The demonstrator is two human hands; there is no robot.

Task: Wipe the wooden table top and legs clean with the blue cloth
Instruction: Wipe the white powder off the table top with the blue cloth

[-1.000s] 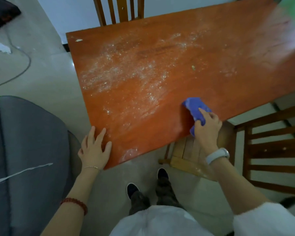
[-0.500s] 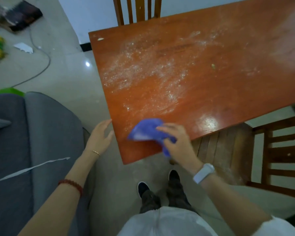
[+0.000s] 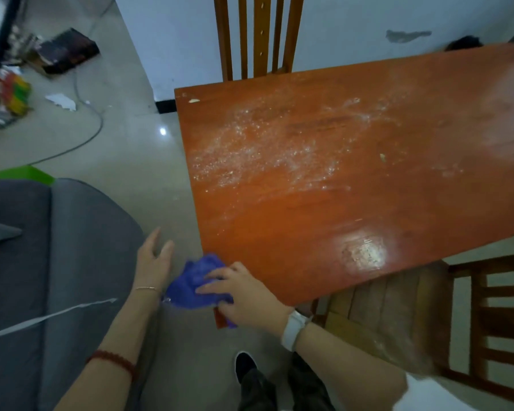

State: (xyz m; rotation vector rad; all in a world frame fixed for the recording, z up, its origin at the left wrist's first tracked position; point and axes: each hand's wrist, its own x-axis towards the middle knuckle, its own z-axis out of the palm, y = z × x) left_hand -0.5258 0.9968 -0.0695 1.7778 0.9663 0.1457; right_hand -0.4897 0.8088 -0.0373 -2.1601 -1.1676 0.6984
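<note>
Nearest the camera, a dark shoe (image 3: 245, 366) stands on the pale floor (image 3: 125, 161) between the person's forearms. Just above it, the right hand (image 3: 244, 295), with a white watch (image 3: 293, 329) at the wrist, curls its fingers round the blue cloth (image 3: 190, 284) and holds it bunched at the near left corner of the wooden counter (image 3: 324, 209), the cloth hanging partly off that corner. The left hand (image 3: 155, 265) is beside the cloth, off the counter, its fingers loosely straight and holding nothing; a thin bracelet (image 3: 146, 288) circles its wrist. To the left lies a grey sofa (image 3: 42, 262). Further on, white powder (image 3: 264, 149) is scattered across the counter's middle and far part. A wooden chair (image 3: 428, 315) sits at the right, another chair back (image 3: 258, 34) rises at the far edge.
</note>
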